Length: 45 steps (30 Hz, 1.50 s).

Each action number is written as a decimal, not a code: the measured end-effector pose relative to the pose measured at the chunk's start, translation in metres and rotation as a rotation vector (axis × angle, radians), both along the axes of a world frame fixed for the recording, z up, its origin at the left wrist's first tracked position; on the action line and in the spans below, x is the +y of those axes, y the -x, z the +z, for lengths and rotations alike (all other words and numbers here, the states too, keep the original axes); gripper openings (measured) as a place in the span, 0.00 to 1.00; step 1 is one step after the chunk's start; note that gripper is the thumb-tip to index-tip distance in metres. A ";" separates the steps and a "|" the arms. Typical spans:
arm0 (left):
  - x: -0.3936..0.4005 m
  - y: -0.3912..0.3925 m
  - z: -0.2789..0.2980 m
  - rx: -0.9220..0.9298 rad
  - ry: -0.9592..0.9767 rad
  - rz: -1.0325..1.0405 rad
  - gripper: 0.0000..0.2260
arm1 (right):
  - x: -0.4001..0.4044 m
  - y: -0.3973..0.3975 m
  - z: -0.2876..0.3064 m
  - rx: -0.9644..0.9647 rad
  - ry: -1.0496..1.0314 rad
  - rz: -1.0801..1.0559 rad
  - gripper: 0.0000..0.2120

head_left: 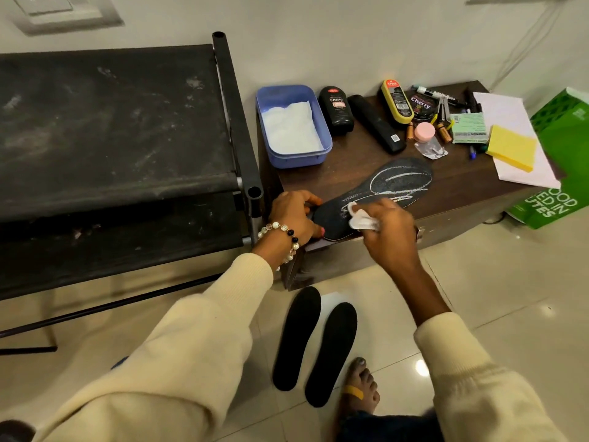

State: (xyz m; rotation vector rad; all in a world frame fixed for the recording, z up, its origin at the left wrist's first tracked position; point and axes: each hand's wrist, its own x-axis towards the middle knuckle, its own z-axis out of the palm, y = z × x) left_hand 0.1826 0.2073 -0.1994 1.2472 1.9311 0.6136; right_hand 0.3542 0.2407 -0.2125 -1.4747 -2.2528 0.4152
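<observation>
Head view: left hand (294, 215) is gripping the insole (376, 194) heel at the table (350, 154) edge, while right hand (387, 224), just beside it, is pinching a tissue (360, 218) against it. Hard rubbing is risking sliding the overhanging insole off.

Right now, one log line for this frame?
left hand: grips insole near end | right hand: pinches white tissue on insole | insole: lies on brown table
</observation>
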 end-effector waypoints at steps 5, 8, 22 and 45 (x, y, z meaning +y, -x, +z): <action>-0.001 -0.004 0.002 -0.010 -0.030 0.038 0.25 | -0.012 0.032 0.001 -0.122 -0.098 0.176 0.12; -0.001 -0.005 0.003 -0.022 -0.035 0.034 0.25 | -0.013 0.029 0.002 -0.172 -0.120 0.349 0.14; -0.003 -0.005 0.009 -0.015 0.014 -0.001 0.26 | -0.005 0.021 0.003 -0.176 -0.226 0.393 0.14; -0.002 -0.004 0.011 0.015 0.029 -0.018 0.27 | -0.005 0.000 0.007 -0.163 -0.200 0.432 0.14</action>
